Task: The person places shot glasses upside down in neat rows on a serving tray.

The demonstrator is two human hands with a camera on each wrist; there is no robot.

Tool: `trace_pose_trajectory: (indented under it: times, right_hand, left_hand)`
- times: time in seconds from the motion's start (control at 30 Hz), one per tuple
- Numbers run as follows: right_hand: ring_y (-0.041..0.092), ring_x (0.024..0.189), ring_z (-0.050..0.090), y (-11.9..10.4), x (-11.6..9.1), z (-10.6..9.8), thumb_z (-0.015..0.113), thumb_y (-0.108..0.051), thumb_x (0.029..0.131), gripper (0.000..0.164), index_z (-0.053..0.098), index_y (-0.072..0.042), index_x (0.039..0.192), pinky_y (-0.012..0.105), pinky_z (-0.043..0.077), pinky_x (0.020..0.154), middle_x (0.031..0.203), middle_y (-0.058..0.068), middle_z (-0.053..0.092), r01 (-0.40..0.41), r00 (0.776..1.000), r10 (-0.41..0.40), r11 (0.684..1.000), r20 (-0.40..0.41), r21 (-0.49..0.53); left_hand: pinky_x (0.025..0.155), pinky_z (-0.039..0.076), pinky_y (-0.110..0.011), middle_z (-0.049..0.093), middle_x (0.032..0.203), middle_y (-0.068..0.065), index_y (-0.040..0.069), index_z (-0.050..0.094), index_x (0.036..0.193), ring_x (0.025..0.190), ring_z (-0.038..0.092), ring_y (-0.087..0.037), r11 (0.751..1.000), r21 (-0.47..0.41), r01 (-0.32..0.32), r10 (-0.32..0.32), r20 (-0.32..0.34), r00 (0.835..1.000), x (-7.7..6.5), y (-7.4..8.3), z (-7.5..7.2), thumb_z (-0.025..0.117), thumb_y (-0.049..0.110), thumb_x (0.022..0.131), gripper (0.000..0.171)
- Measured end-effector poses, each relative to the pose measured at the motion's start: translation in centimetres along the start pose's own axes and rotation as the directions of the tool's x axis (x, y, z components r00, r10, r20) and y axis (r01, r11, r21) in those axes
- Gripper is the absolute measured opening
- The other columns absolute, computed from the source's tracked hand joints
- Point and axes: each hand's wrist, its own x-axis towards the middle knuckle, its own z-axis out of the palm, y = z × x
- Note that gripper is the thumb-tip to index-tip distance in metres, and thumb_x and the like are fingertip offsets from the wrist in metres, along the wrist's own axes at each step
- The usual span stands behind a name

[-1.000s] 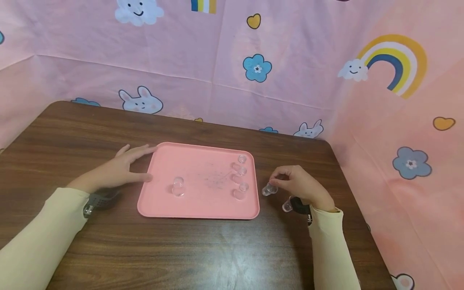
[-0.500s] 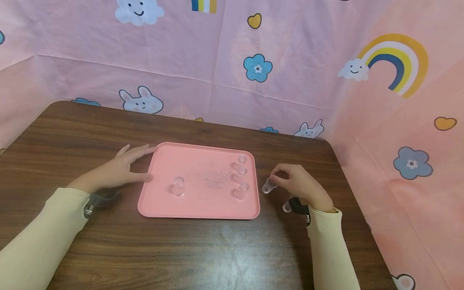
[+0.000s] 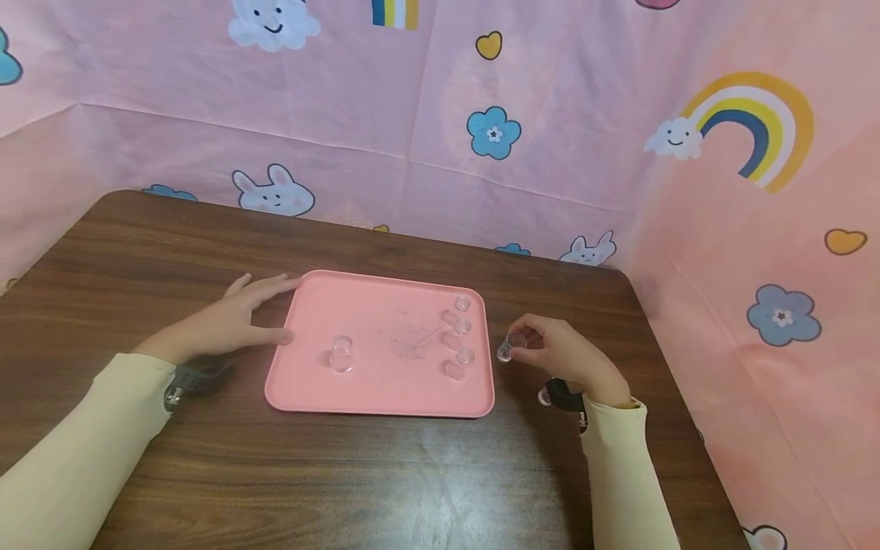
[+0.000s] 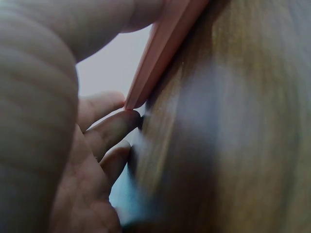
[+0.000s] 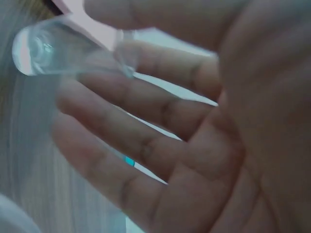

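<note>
My left hand (image 3: 230, 317) lies along the left side of a pink tray (image 3: 378, 413), fingers spread, with the thumb and fingertips on its rim. In the left wrist view the tray edge (image 4: 155, 58) runs between thumb and fingers. Right of the tray, my right hand (image 3: 567, 351) pinches a small clear shot glass (image 3: 505, 352) near its rim. The right wrist view shows that glass (image 5: 58, 48) with its thick base pointing away from the palm. Whether it touches the table, I cannot tell.
Several similar clear glasses (image 3: 457, 370) line the tray's right side; a clear glass piece (image 3: 341, 356) stands left of its middle. Another glass (image 3: 544, 397) is partly hidden by the right wrist strap. A patterned pink cloth (image 3: 440, 191) hangs behind the brown table (image 3: 385, 481).
The right thumb and fingers have come down from above the glass to either side of it, and the glass has shifted slightly. The left hand stays at the tray rim. The head view tilted slightly.
</note>
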Motion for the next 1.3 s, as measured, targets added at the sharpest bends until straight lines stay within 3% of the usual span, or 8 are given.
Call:
trace_pose_trajectory:
  times: [0.27,0.53,0.7,0.9,1.07,1.3]
  right_hand:
    - [0.022,0.099,0.066,0.5,0.7,0.3,0.071,-0.017,0.099,0.026,0.066,-0.009,0.123,0.041,0.058,0.088,0.106,0.004,0.07,0.007,0.994,-0.014,0.998,-0.108,-0.06]
    - [0.032,0.116,0.066,-0.8,1.7,0.0,0.073,-0.026,0.097,0.053,0.055,0.0,0.14,0.051,0.056,0.098,0.126,0.016,0.068,-0.097,0.984,0.085,0.993,-0.156,-0.07]
    - [0.031,0.112,0.067,-1.6,1.9,0.2,0.073,-0.026,0.097,0.048,0.058,-0.003,0.137,0.05,0.057,0.096,0.123,0.015,0.069,-0.145,0.979,0.135,0.988,-0.149,-0.055]
    - [0.028,0.105,0.064,-1.5,2.2,1.1,0.073,-0.021,0.097,0.039,0.062,-0.005,0.13,0.047,0.057,0.093,0.115,0.011,0.069,-0.16,0.98,0.146,0.983,-0.138,-0.093]
    - [0.028,0.101,0.063,-1.2,2.7,1.8,0.072,-0.016,0.097,0.034,0.063,-0.005,0.127,0.046,0.058,0.091,0.112,0.011,0.068,-0.149,0.976,0.129,0.983,-0.174,-0.108]
    - [0.033,0.112,0.065,-1.5,3.2,2.0,0.074,-0.018,0.096,0.045,0.056,-0.004,0.135,0.05,0.057,0.099,0.124,0.016,0.067,-0.193,0.966,0.174,0.977,-0.191,-0.087]
  left_hand:
    - [0.125,-0.013,-0.059,0.032,0.166,-0.021,0.013,0.037,0.161,0.156,0.018,-0.045,1.0,0.013,-0.002,0.002,0.012,1.0,0.4,0.2,0.2,0.08,0.047,0.087,0.092]
    - [0.125,-0.012,-0.059,0.033,0.165,-0.022,0.013,0.039,0.16,0.155,0.02,-0.044,1.0,0.018,-0.014,0.014,-0.006,1.0,0.3,0.1,-0.1,0.081,0.041,0.086,0.089]
    - [0.125,-0.012,-0.06,0.033,0.165,-0.022,0.012,0.038,0.16,0.155,0.02,-0.044,1.0,0.018,-0.015,0.015,0.0,1.0,0.2,0.0,0.0,0.081,0.041,0.087,0.09]
    - [0.124,-0.013,-0.061,0.032,0.165,-0.023,0.012,0.037,0.161,0.155,0.02,-0.046,1.0,0.016,-0.021,0.021,0.004,1.0,-0.1,-0.3,0.0,0.08,0.043,0.087,0.091]
    - [0.126,-0.012,-0.058,0.034,0.165,-0.019,0.013,0.036,0.161,0.156,0.02,-0.043,1.0,0.029,-0.004,0.003,0.008,1.0,0.0,-0.3,0.0,0.08,0.048,0.087,0.092]
    - [0.126,-0.01,-0.058,0.034,0.165,-0.019,0.013,0.039,0.16,0.156,0.021,-0.042,1.0,0.017,-0.005,0.005,-0.001,1.0,0.1,-0.1,0.0,0.08,0.044,0.086,0.09]
